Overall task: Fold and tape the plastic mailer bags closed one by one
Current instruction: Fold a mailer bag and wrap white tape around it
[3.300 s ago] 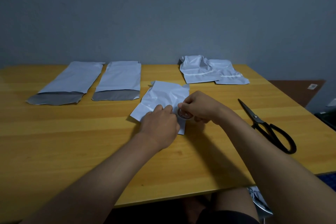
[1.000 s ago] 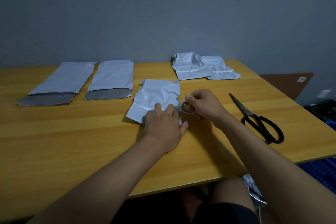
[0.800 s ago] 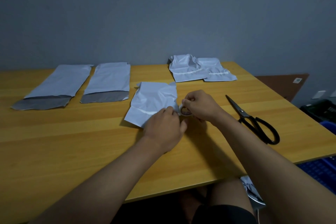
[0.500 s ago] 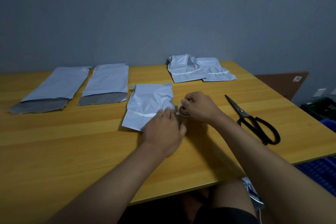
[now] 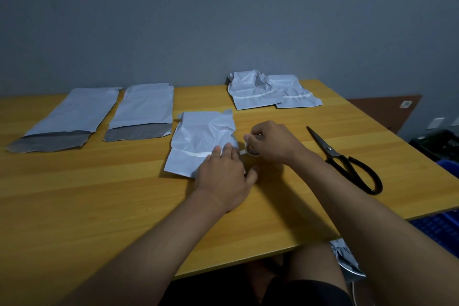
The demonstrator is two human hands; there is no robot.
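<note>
A crumpled white mailer bag (image 5: 198,139) lies folded at the table's middle, with a strip of tape (image 5: 196,155) across its fold. My left hand (image 5: 224,179) presses flat on the bag's right lower corner. Just right of the bag, my right hand (image 5: 272,143) grips a small tape roll (image 5: 252,152), with a short length of tape running from the roll to the bag. Two flat mailer bags (image 5: 74,114) (image 5: 144,109) with grey flaps open lie at the back left. Two folded, taped bags (image 5: 250,90) (image 5: 295,93) overlap at the back right.
Black scissors (image 5: 347,164) lie on the wooden table (image 5: 87,194) right of my right hand, blades pointing away from me. A grey wall stands behind the table. Dark and blue crates (image 5: 439,228) sit on the floor past the table's right edge.
The tape strip now reaches further across the bag's fold. My right hand drew the roll off past the bag's right edge. My left hand stays pressed on the bag.
</note>
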